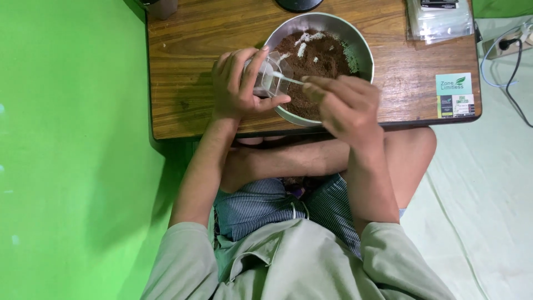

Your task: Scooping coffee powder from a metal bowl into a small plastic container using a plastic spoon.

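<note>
Head view, left hand [240,83] clamped around clear bag [270,78] at bowl [363,53] rim, right hand [344,103] pinching white spoon [287,79] into bag (brown powder [316,58] in bowl), wooden table [189,66].

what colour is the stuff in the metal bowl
Dark brown, with scattered white bits on top, filling the metal bowl. The head view shows it clearly.
</note>
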